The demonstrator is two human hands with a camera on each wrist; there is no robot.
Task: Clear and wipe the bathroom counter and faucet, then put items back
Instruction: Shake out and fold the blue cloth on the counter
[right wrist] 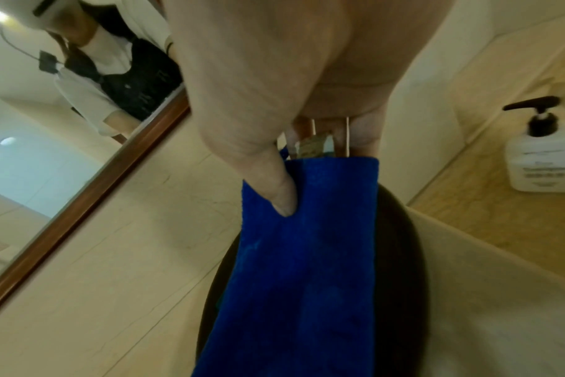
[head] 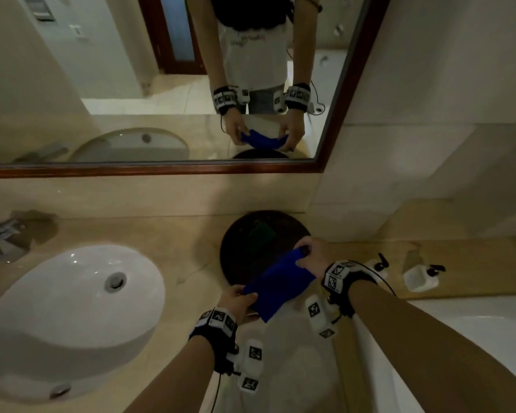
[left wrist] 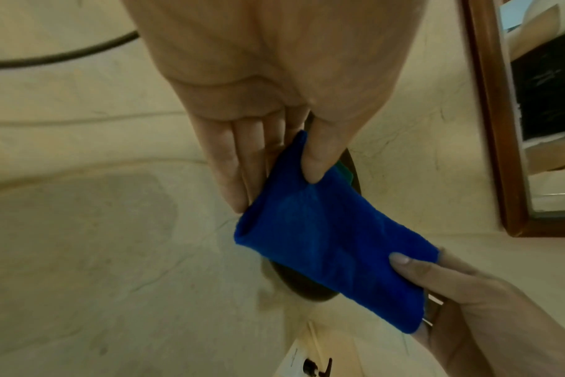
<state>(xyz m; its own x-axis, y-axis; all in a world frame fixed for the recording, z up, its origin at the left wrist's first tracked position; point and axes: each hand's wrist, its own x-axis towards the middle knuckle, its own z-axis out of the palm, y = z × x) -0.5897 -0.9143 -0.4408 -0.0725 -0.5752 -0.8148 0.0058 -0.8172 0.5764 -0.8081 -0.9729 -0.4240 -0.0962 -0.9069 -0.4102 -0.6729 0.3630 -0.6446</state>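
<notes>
A folded blue cloth (head: 277, 281) is stretched between both hands just above a dark round tray (head: 245, 234) on the beige counter (head: 176, 239). My left hand (head: 245, 293) pinches the near end; in the left wrist view its thumb (left wrist: 313, 163) presses the cloth (left wrist: 326, 242) against the fingers. My right hand (head: 303, 253) pinches the far end, and the right wrist view shows its thumb (right wrist: 281, 193) on the cloth (right wrist: 307, 255). The chrome faucet (head: 3, 234) stands at the far left behind the white sink (head: 72, 308).
Two white pump bottles (head: 420, 277) (head: 379, 263) stand on a lower ledge to the right. Something green (left wrist: 342, 171) lies on the tray behind the cloth. A wood-framed mirror (head: 161, 168) runs along the back wall. A white bathtub rim (head: 459, 323) is at the lower right.
</notes>
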